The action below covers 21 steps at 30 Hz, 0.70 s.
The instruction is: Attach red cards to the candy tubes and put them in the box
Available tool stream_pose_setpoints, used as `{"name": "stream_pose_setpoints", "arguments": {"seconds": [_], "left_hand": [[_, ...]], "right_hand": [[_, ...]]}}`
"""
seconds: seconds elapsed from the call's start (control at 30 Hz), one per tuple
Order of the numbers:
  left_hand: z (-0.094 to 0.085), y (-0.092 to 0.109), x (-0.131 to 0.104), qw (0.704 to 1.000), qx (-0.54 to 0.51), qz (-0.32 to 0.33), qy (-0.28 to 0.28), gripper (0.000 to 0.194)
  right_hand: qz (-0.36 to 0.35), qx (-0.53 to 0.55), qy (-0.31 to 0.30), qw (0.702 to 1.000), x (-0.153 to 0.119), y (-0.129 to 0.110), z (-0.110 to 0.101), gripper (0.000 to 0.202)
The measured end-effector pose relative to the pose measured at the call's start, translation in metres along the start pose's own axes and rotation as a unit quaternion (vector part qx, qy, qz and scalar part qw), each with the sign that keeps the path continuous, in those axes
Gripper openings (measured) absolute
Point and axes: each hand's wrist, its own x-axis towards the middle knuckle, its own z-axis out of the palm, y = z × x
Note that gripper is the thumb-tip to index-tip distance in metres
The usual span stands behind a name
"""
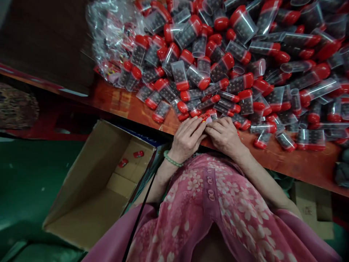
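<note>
My left hand (185, 139), with a green bead bracelet (172, 160) on its wrist, is closed at the near edge of the table. My right hand (225, 136) is closed beside it, the fingertips of both almost meeting. Between them shows a small red-and-pink printed piece (208, 119), which the fingers partly cover; its exact kind is unclear. Just beyond my fingers lies a big pile of clear plastic containers with red ends (191, 32), holding dark round balls. A few containers touch or nearly touch my knuckles.
An orange-brown wooden table (128, 109) bears the pile. A clear plastic bag (114, 36) with printed pieces lies at its left. Below on the left, an open cardboard box (81, 203) contains two small red items (138, 154). Flattened cardboard (308, 207) lies beneath the table at right.
</note>
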Motion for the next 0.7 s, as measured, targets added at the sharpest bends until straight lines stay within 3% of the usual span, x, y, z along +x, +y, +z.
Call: {"name": "stream_pose_setpoints", "arguments": {"seconds": [0.17, 0.37, 0.6, 0.7], "left_hand": [[0.002, 0.008, 0.007, 0.997, 0.062, -0.041, -0.027, 0.025], [-0.005, 0.005, 0.013, 1.0, 0.009, -0.026, -0.004, 0.023], [-0.021, 0.013, 0.024, 0.992, 0.028, -0.056, -0.111, 0.036], [-0.019, 0.015, 0.028, 0.993, 0.056, -0.035, -0.098, 0.037]], "right_hand": [[0.015, -0.012, -0.044, 0.999, 0.003, -0.001, -0.006, 0.024], [0.017, -0.022, -0.031, 0.999, 0.003, 0.002, -0.017, 0.026], [0.009, -0.03, -0.07, 0.997, 0.007, 0.003, -0.016, 0.03], [0.002, -0.037, -0.079, 0.996, 0.014, 0.001, -0.016, 0.037]]}}
